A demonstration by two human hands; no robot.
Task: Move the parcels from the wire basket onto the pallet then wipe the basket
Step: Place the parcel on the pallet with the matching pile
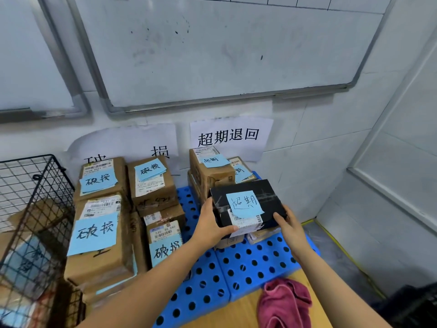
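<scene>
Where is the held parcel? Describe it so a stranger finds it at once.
Find the blue pallet by the wall. Over its right-hand stack, the left hand and right hand hold a parcel. It alone is black, not brown cardboard.

A parcel depot corner: labelled cartons (pixel 151 183) stacked on a blue pallet (pixel 250 261) under paper wall signs (pixel 230 136)

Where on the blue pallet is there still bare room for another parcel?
Bare: the front of the pallet, between the pink cloth and the black parcel, and a narrow strip beside the brown parcels, which crowd the left side.
</scene>
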